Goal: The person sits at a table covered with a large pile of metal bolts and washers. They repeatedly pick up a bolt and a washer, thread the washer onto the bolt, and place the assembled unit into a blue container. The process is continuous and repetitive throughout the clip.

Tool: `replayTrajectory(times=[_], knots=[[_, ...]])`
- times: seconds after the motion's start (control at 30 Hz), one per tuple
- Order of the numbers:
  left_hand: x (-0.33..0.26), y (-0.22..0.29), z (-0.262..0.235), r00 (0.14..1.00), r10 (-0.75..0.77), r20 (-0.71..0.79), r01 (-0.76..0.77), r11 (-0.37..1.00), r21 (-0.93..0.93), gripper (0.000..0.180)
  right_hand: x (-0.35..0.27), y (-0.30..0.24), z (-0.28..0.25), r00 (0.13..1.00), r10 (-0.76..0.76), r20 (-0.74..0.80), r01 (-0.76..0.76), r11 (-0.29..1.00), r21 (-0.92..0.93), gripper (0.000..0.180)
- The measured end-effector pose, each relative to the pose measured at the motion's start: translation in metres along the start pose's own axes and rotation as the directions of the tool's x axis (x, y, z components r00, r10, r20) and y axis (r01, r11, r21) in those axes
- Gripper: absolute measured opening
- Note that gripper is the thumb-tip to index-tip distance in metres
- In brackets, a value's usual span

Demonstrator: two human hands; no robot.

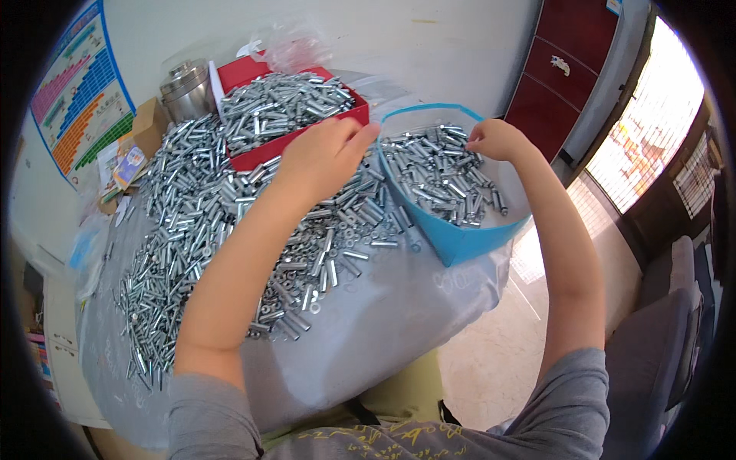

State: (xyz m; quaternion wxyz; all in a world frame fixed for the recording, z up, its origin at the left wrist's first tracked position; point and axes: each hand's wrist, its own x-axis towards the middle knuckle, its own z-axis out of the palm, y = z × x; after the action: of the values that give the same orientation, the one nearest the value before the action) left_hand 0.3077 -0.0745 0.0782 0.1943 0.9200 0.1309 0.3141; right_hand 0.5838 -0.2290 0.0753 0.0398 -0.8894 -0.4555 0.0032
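A soft-sided blue bin (469,242) with a pale inside stands at the right side of the table. Many metal sleeves (441,172), the tube-like kind of expansion bolts, lie in it. My left hand (326,157) reaches to the bin's left rim, thumb and forefinger pinched at the edge; its other fingers are mostly hidden. Over on the right rim, my right hand (498,140) is closed with its fingers curled over the edge. A large heap of the same metal sleeves (184,199), with loose nuts and washers (314,299), spreads beneath and beside my left forearm.
Behind the heap is a red box (356,113) piled with more sleeves. A steel canister (186,92) and a cardboard box (150,124) stand at the back left. Grey sheeting covers the round-edged table (368,322). Padded chairs (652,368) are at the right.
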Motion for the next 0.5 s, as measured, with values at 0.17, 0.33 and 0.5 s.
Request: replayTrajectory(times=[0.17,0.33,0.5], knots=[[0.078,0.021,0.080,0.981,-0.084,0.172,0.140,0.930,-0.339,0.059,0.034,0.024,0.028,0.990,-0.137,-0.026,0.138,0.987,0.077,0.031],[0.106,0.013,0.136,0.946,-0.286,0.151,0.311,0.933,-0.179,0.065,0.056,0.031,0.037,0.986,-0.165,0.007,0.164,0.984,0.065,0.035],[0.102,0.016,0.138,0.935,-0.303,0.182,0.328,0.937,-0.124,0.065,0.050,0.007,0.040,0.968,-0.200,0.153,0.227,0.955,-0.191,0.045]])
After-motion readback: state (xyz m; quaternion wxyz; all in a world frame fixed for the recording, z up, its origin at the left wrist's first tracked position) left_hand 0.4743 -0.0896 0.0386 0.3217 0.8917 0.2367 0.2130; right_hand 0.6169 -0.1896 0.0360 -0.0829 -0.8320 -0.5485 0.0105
